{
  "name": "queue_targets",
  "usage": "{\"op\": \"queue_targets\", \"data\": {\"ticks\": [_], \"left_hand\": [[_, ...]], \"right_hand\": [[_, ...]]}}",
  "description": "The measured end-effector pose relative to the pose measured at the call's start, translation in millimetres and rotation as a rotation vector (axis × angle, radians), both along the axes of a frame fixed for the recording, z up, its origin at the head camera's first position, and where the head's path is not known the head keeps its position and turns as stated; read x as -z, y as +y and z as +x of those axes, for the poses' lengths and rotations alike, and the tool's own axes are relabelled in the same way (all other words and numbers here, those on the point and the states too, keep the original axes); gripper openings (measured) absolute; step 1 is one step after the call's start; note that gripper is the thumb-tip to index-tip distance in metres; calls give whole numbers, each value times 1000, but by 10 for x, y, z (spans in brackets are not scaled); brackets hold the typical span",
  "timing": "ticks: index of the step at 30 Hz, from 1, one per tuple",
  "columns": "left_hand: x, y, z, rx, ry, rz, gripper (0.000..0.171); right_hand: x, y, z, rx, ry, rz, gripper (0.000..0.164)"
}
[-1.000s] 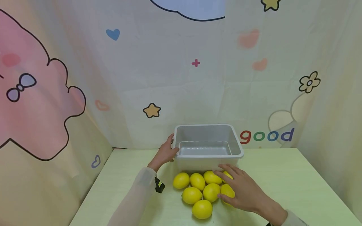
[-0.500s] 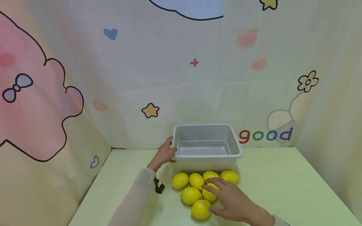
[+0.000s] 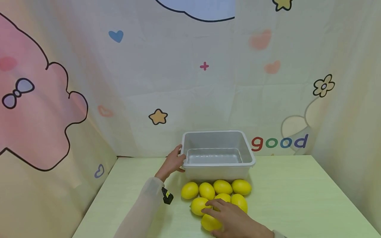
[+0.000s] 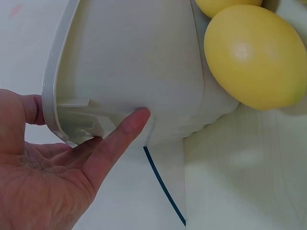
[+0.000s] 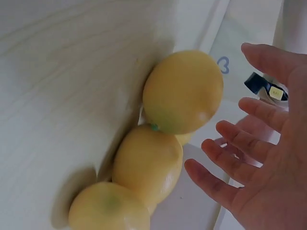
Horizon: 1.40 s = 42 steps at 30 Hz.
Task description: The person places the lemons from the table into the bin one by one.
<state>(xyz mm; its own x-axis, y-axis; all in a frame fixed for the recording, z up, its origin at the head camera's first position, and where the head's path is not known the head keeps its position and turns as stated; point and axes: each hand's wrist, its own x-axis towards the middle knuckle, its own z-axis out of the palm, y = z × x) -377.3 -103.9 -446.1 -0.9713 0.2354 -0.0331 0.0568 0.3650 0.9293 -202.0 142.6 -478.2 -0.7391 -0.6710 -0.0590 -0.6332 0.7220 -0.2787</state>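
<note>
My left hand (image 3: 171,163) grips the left rim of a pale grey plastic tub (image 3: 217,172). In the left wrist view, the thumb hooks over the rim and one finger (image 4: 120,139) lies along the outer wall. No contents show inside the tub. Several yellow lemons sit in rows before it, tapering to one front lemon (image 3: 209,222). Over that front lemon hovers my right hand (image 3: 235,219), palm down and fingers spread, partly hiding it. From the right wrist, the lemons (image 5: 184,91) appear apart from the fingers of the right hand (image 5: 268,158).
All this stands on a pale green table (image 3: 291,191) backed by a printed curtain (image 3: 190,92). The back row of lemons (image 3: 190,190) lies close to the tub's front wall. A small black device (image 3: 167,195) is worn on the left wrist.
My right hand has moved left and nearer the front, from the right-hand lemons to the front one, uncovering those at the right. The left hand stays on the tub.
</note>
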Motion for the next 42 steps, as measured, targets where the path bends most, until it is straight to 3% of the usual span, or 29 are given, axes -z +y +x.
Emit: {"op": "queue_targets", "data": {"ticks": [8, 15, 20, 32, 42], "left_hand": [[13, -2, 15, -28, 10, 11, 62], [17, -1, 10, -41, 10, 21, 61], [7, -11, 12, -38, 24, 10, 60], [-13, -24, 22, -48, 40, 3, 61], [-11, -32, 13, -42, 33, 10, 61]], "right_hand": [[125, -124, -37, -84, 58, 42, 52], [203, -140, -35, -114, 75, 34, 62], [277, -158, -31, -135, 38, 2, 56], [437, -192, -81, -242, 108, -14, 49], [449, -206, -91, -222, 120, -50, 40]]}}
